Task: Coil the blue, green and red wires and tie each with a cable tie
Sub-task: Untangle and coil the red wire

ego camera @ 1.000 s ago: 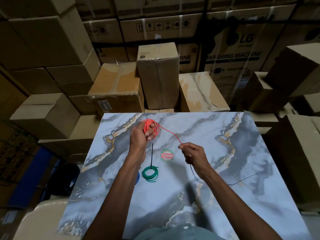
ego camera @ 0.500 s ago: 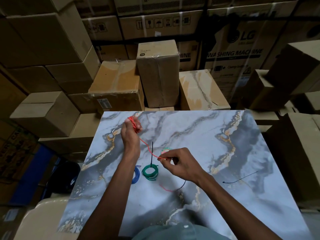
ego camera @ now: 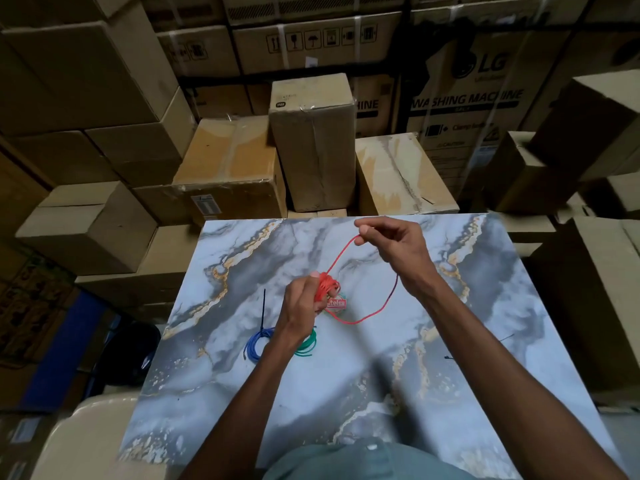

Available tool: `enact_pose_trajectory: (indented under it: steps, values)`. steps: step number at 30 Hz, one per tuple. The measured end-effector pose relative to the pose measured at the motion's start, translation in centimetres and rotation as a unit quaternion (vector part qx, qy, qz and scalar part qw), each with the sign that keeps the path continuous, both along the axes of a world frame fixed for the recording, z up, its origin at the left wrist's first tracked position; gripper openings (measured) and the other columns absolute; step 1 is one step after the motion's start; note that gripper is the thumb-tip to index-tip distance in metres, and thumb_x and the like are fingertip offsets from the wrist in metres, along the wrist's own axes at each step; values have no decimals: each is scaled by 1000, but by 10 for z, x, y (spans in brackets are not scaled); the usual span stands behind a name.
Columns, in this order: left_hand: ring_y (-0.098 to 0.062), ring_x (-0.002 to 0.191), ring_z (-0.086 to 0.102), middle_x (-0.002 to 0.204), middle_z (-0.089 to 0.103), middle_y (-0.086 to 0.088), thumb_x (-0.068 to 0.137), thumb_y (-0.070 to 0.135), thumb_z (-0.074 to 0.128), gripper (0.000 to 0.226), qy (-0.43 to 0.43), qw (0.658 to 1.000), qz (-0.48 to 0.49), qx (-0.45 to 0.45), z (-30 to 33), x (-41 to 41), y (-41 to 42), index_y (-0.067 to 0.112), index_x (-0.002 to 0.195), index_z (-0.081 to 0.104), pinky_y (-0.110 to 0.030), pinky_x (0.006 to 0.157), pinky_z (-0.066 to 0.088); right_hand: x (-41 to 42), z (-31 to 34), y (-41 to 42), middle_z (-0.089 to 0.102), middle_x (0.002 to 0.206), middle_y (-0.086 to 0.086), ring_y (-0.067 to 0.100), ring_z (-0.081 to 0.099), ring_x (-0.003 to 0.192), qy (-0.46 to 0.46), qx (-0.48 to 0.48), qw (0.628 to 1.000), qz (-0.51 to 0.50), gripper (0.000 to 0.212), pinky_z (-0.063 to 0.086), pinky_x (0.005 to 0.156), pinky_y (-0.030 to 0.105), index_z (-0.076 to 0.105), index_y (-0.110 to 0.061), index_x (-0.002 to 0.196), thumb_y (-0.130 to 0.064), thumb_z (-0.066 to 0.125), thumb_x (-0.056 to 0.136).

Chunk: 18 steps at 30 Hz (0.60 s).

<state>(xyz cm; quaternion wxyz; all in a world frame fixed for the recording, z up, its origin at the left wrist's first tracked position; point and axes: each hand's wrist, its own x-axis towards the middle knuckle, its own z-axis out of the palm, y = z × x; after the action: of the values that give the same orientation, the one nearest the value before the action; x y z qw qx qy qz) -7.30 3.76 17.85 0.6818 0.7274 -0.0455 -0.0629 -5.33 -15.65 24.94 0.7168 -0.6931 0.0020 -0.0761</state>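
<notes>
My left hand (ego camera: 304,303) grips a small red wire coil (ego camera: 325,284) wound around its fingers above the marbled table (ego camera: 485,323). My right hand (ego camera: 391,244) pinches the loose red wire (ego camera: 367,317) near the table's far edge; the strand runs down to the coil and loops over the table. A blue coil (ego camera: 256,344) with a black cable tie (ego camera: 265,308) sticking up lies left of my left wrist. A green coil (ego camera: 306,346) lies partly hidden under that wrist. Another black cable tie (ego camera: 450,357) lies at the right.
A round sticker (ego camera: 337,303) sits on the table just under the red coil. Stacked cardboard boxes (ego camera: 311,143) surround the table at the back and both sides. A beige chair (ego camera: 79,441) stands at the lower left.
My right hand rose from beside the green coil to the far edge, drawing the red wire up. My left hand with the red coil came toward the table's middle.
</notes>
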Motion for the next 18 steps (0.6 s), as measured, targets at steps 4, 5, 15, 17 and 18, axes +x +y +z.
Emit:
enact_pose_trajectory:
  steps: [4, 5, 15, 17, 18]
  values:
    - [-4, 38, 27, 43, 39, 6, 95, 37, 42, 49, 25, 998, 17, -48, 15, 4, -5, 1, 65, 56, -16, 41, 21, 5, -27, -7, 71, 85, 23, -1, 55, 47, 89, 10, 996, -27, 19, 36, 51, 17, 73, 7, 108, -4, 70, 94]
    - [-6, 39, 26, 42, 36, 5, 96, 36, 43, 49, 39, 997, 32, -53, 17, 8, -4, 1, 64, 56, -16, 41, 21, 5, -37, -9, 71, 82, 22, 0, 54, 46, 114, 9, 993, -39, 18, 34, 50, 19, 75, 5, 104, -7, 74, 92]
    - [-13, 32, 36, 34, 31, 3, 106, 28, 35, 52, 159, 975, 59, -144, 37, 7, -9, 6, 61, 48, -19, 45, 34, 5, -98, -19, 65, 53, -5, 11, 62, 55, 200, -279, 939, -6, 60, 48, 67, 30, 68, -15, 62, -71, 68, 83]
    - [-15, 37, 41, 38, 36, 2, 105, 27, 38, 50, 144, 983, 68, -95, 37, 10, -9, 7, 61, 50, -16, 41, 35, 0, -88, -10, 73, 64, 1, 11, 71, 65, 203, -247, 946, 46, 69, 52, 76, 30, 72, -19, 77, -79, 43, 90]
    - [-16, 40, 42, 40, 38, 2, 105, 27, 39, 48, 138, 986, 72, -65, 37, 11, -8, 7, 62, 50, -16, 43, 39, -2, -82, -5, 74, 67, 2, 11, 73, 70, 194, -234, 951, 60, 73, 53, 81, 31, 74, -22, 86, -82, 32, 92]
